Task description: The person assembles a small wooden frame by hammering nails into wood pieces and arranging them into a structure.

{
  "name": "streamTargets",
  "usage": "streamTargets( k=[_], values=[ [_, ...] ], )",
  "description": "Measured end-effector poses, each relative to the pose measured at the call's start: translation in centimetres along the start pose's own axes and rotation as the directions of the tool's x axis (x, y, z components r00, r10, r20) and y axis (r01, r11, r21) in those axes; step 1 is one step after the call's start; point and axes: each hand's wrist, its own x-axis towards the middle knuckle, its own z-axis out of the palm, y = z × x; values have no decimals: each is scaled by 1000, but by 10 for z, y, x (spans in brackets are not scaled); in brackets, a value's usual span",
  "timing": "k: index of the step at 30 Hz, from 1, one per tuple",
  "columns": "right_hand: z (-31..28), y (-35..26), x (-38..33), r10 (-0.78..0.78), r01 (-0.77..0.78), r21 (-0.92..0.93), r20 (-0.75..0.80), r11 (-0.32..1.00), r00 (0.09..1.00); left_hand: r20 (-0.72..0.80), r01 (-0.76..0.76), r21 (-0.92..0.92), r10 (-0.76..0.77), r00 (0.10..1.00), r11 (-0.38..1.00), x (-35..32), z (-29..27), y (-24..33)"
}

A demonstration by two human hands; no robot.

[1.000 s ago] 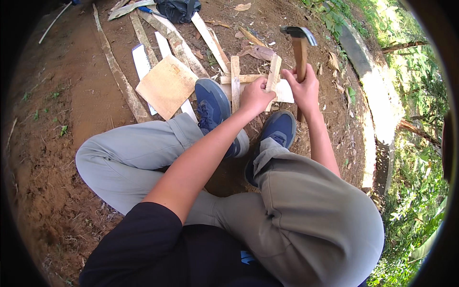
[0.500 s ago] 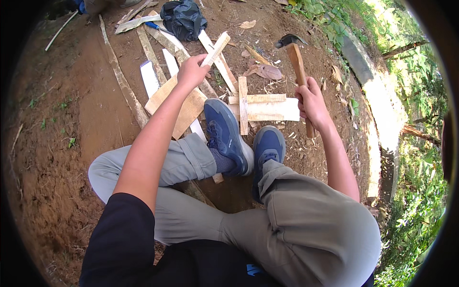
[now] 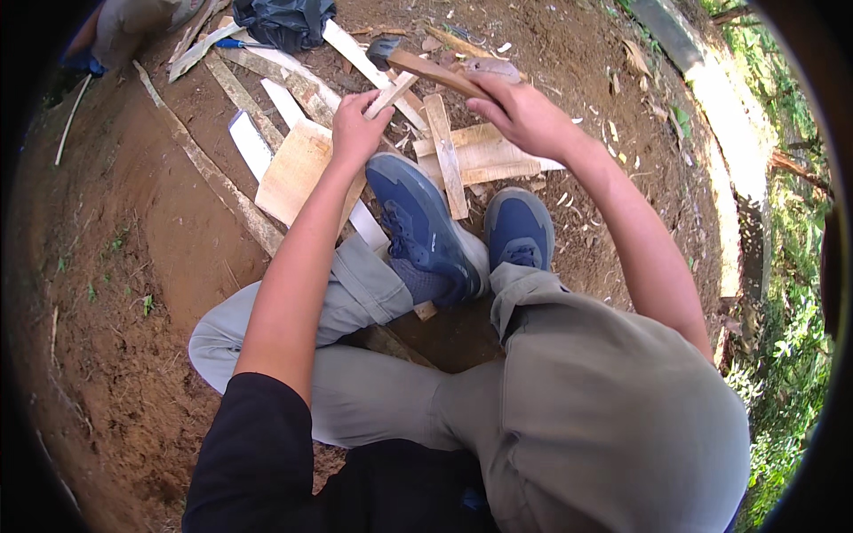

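Observation:
My left hand [image 3: 357, 131] is closed around a short pale strip of wood [image 3: 397, 91], its far end slanting up to the right. My right hand [image 3: 520, 111] grips a hammer [image 3: 435, 73] by its brown wooden handle. The dark hammer head [image 3: 382, 50] is above and just beyond the strip's far end; whether they touch I cannot tell. Below the hammer, a narrow wooden slat [image 3: 447, 158] lies across light boards [image 3: 498, 153] on the ground. A wide flat board [image 3: 300, 173] lies beneath my left forearm.
Several loose wood strips and a blue-handled tool [image 3: 233, 43] lie by a black plastic bag [image 3: 283, 19]. Another person's leg [image 3: 133, 31] shows at top left. My blue shoes [image 3: 520, 229] stand close to the boards. Wood shavings litter the soil; a concrete edge [image 3: 666, 31] runs along the right.
My right hand has swung the hammer leftward, from upright at the right to nearly level over the strip. My left hand still holds the strip, slightly lower. The slat on the boards appears more tilted.

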Motion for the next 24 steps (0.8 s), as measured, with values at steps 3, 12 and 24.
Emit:
streamTargets(
  k=[3,12,24],
  values=[
    [-6,-2,2,51,-49,-56,39,997,998,-18,-2,-62,0,1000,998,6,0,7],
    [-13,-20,-25,208,-208,4,-42,978,977,-100,52,-71,-59,993,996,-10,17,3],
    [6,-32,-12,-139,106,-137,-256,985,957,-10,201,-84,-203,979,976,-2,6,21]
  ],
)
